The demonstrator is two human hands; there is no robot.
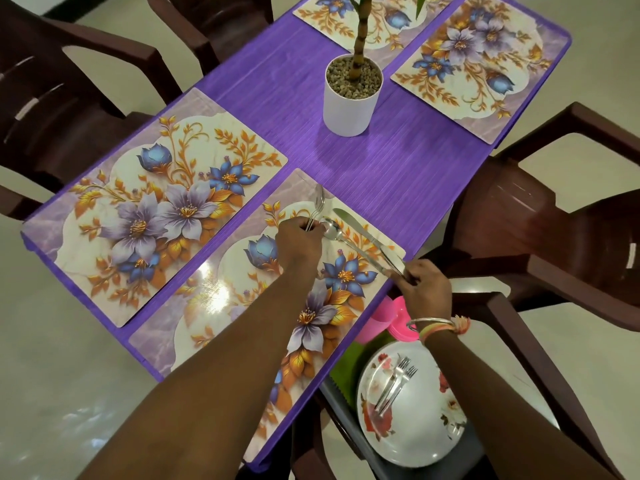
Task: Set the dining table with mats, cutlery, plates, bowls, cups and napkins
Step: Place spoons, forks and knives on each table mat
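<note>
The left hand (299,242) gripped a bunch of cutlery (319,202) over the near mat (214,306). The right hand (424,285) pinched the handle of a knife (358,232) lying on that mat's right side, a spoon (332,230) just beside it. Two forks (394,382) lay on plates (415,431) beside the table (398,174)
</note>
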